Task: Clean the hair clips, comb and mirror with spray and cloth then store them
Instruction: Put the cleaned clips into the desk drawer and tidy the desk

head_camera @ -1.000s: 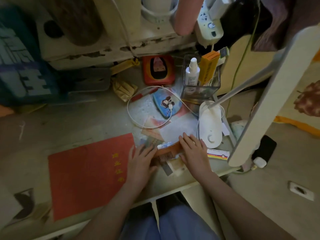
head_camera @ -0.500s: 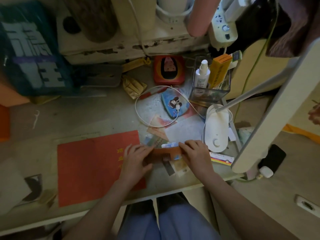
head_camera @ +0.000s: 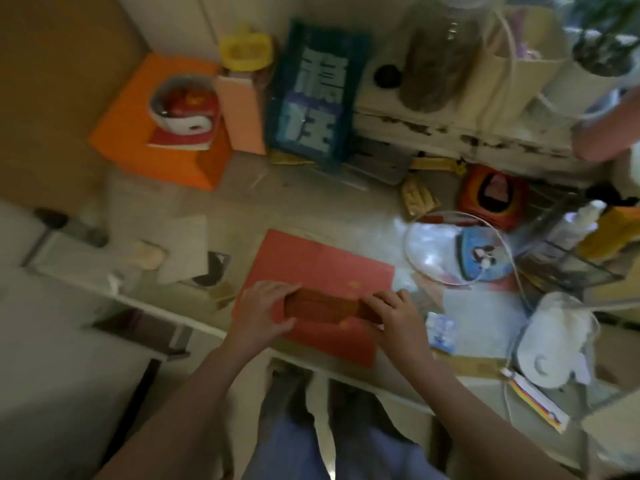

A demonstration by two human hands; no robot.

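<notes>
Holding the comb (head_camera: 329,308) by its two ends, the left hand (head_camera: 265,311) and right hand (head_camera: 398,318) keep it level just above the red folder (head_camera: 311,265) at the desk's (head_camera: 311,209) near edge. The left hand's fingers curl over the comb's left end, thumb below; the right hand's fingers wrap the right end. Motion blur smears the whole view, so the comb's teeth cannot be made out, and it reads only as a brown bar.

At the far right a clear box (head_camera: 568,261) stands on the desk, cut off in part by the frame edge. A white spray bottle (head_camera: 585,216) stands upright in it, with a yellow carton (head_camera: 613,230) beside the bottle; whether the carton is fully inside the box is unclear. Left of the box a white cable (head_camera: 460,216) loops over a blue case (head_camera: 481,254). Behind that lies a red tin (head_camera: 493,195), its picture blurred. A white lamp base (head_camera: 554,344) sits near the desk's right corner, its arm out of view. A small blue-white packet (head_camera: 441,329) lies just right of the right hand. At the back left an orange box (head_camera: 145,133) carries a red-and-white mug (head_camera: 185,107). The person's legs show below the desk edge.
</notes>
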